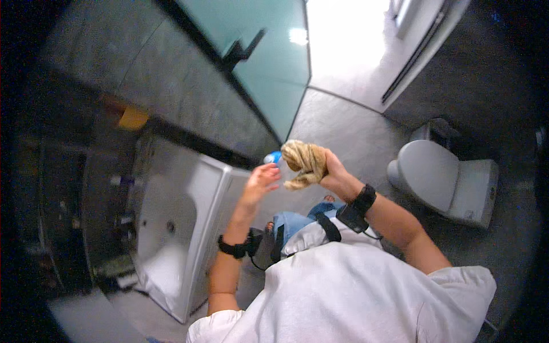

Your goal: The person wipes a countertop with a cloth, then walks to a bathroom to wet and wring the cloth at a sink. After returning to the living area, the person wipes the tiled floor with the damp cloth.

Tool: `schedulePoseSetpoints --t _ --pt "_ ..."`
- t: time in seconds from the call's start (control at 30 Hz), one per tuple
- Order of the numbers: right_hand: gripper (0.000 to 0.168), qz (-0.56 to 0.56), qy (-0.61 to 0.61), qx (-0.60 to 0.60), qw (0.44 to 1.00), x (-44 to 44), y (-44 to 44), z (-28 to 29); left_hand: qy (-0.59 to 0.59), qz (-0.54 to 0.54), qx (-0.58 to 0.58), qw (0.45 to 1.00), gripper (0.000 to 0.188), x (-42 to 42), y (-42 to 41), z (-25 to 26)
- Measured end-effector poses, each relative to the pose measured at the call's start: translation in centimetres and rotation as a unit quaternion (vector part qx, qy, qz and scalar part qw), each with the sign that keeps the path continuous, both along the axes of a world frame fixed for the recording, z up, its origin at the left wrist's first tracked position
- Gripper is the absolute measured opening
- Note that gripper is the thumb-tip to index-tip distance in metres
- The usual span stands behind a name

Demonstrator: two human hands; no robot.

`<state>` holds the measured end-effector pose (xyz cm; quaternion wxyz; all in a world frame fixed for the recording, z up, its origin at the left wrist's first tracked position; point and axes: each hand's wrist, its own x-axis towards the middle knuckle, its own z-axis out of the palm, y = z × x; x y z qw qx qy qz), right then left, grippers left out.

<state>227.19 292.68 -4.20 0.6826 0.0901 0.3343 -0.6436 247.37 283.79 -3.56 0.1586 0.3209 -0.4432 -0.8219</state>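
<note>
My right hand (336, 171) grips a bunched tan-and-brown striped cloth (306, 160) in front of my body, and its loose folds hang toward the left. Across from it, my left hand (260, 182) is raised with the fingers apart and slightly blurred. Just beyond those fingertips, beside the cloth, shows a small blue-and-white object (272, 157); whether my left hand touches it is unclear. Both wrists carry black straps with small devices.
A white washbasin (210, 201) with a drain stands at my left. On the right is a white toilet (429, 178) with its lid down. Ahead, a frosted glass door (274, 64) with a black handle (244, 49) stands beside a bright opening. Grey floor (339, 115) lies ahead.
</note>
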Motion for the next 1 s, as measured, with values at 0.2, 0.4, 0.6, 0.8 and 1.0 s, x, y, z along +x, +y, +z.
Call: schedulePoseSetpoints --t 0.2,0.4,0.6,0.8,1.0 --pt "0.032 -0.196 0.246 0.110 0.943 -5.7 2.5 2.3 -0.046 -0.095 0.083 0.991 0.076 -14.3 1.1 1.7" --pt "0.039 -0.146 0.290 -0.051 0.945 -17.2 1.9 0.5 0.062 -0.087 0.033 0.994 0.074 -28.4 -0.9 -3.1" --pt "0.063 -0.141 0.367 0.016 0.919 -31.2 -3.6 -1.2 0.140 -0.098 0.061 0.984 0.061 -41.2 -8.7 -3.7" --pt "0.075 -0.072 0.355 -0.007 0.932 -41.5 -7.8 1.0 0.054 -0.172 -0.038 0.983 0.046 -53.0 -11.3 -1.8" --pt "0.048 -0.112 0.460 0.030 0.880 -53.0 -12.6 -0.6 0.003 -0.140 -0.034 0.990 0.051 -63.3 -18.7 -2.5"
